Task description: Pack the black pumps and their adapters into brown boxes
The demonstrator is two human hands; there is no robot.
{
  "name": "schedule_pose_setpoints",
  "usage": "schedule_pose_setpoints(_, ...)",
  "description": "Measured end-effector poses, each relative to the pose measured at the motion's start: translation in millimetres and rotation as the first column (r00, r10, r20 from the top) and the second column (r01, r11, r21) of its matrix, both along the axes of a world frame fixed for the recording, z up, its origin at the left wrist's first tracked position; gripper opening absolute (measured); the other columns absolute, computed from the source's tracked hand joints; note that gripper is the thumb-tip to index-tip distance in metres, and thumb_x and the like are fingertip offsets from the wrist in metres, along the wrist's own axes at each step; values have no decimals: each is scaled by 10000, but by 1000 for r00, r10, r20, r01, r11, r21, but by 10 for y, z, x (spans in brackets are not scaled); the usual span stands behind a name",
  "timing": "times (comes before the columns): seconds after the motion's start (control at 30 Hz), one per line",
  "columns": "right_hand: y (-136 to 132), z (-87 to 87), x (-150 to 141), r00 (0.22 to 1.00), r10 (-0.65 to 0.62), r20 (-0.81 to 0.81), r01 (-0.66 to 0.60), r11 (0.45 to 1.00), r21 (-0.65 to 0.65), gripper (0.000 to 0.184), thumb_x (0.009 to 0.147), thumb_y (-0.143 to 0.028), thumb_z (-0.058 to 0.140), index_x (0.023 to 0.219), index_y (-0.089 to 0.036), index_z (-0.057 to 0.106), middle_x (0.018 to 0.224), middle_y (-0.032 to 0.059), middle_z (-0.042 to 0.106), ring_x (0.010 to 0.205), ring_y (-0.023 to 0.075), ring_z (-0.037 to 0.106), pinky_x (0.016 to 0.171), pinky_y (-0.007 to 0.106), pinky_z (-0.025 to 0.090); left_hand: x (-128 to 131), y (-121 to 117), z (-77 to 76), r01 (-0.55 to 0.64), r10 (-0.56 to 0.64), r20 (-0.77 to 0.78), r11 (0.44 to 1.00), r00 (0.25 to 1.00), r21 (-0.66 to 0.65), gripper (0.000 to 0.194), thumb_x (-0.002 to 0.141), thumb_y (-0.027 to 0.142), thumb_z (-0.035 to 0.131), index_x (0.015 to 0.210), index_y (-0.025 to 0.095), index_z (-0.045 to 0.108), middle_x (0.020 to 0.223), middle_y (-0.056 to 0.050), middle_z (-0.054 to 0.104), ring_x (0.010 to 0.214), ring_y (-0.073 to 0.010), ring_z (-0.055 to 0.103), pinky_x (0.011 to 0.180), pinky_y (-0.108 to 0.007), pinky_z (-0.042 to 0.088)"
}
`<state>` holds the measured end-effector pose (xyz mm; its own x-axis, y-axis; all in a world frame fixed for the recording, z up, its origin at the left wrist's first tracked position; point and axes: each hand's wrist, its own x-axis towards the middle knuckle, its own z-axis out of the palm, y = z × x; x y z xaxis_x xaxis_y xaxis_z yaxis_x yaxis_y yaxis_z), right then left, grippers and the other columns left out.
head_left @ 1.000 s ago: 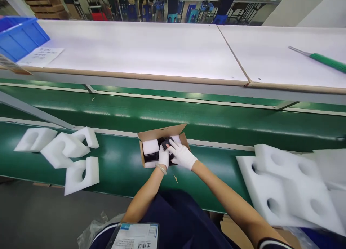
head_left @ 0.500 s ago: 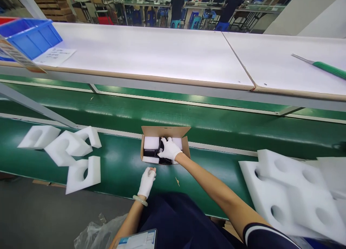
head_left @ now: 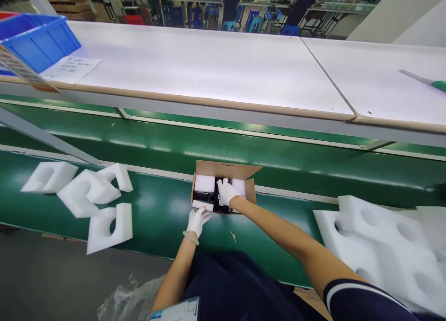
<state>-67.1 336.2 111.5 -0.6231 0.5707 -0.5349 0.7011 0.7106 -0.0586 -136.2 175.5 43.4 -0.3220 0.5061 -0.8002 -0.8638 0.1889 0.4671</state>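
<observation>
An open cardboard box (head_left: 228, 168) stands on the green belt in front of me, its lid flap raised at the back. Inside, white foam blocks (head_left: 205, 183) surround a black device (head_left: 209, 198) with a round part on it. My right hand (head_left: 227, 193), in a white glove, reaches into the box with its fingers curled on the black device; the fingertips are partly hidden. At the front wall of the box is my left hand (head_left: 198, 219), also gloved, its fingers gripping the lower front edge.
Several cut foam pieces (head_left: 109, 228) lie on the belt (head_left: 160, 228) to the left. Larger foam sheets (head_left: 379, 246) with holes are piled at the right. A raised white shelf (head_left: 195, 61) runs across, bearing a blue bin (head_left: 42, 42), a paper and green-handled tweezers (head_left: 418, 78).
My left hand has moved up and right to the front of the box. The box sits farther right in view, and more of the black device shows beside my right hand.
</observation>
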Motion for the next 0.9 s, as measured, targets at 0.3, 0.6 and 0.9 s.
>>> schedule_pose_setpoints(0.3,160,245,551,930,-119,-349,94,992,-88,599,803,-205,557,1384,-135,429,1488,196,313,1223,281,518,999,371,419,113,463,-22,17,-33,201,996,979,82,285,841,329,576,1055,144,548,1089,-202,638,1024,-297,648,854,-454,566)
schedule_pose_setpoints(0.6,-316,377,2054,759,-599,-253,596,797,-98,451,818,-241,428,1217,-143,616,1280,139,589,1134,256,594,992,355,442,-417,2121,217,273,-269,-135,962,954,12,436,903,475,428,1208,167,469,1104,-171,611,973,-221,658,739,-320,577)
schedule_pose_setpoints(0.9,-1054,-144,2637,529,-829,-181,792,559,-245,376,635,-351,616,996,-375,719,1028,41,715,1115,299,607,1006,416,454,-866,2888,783,545,-505,-599,828,622,-132,224,720,340,748,691,149,633,829,-84,677,993,-278,630,802,-330,517)
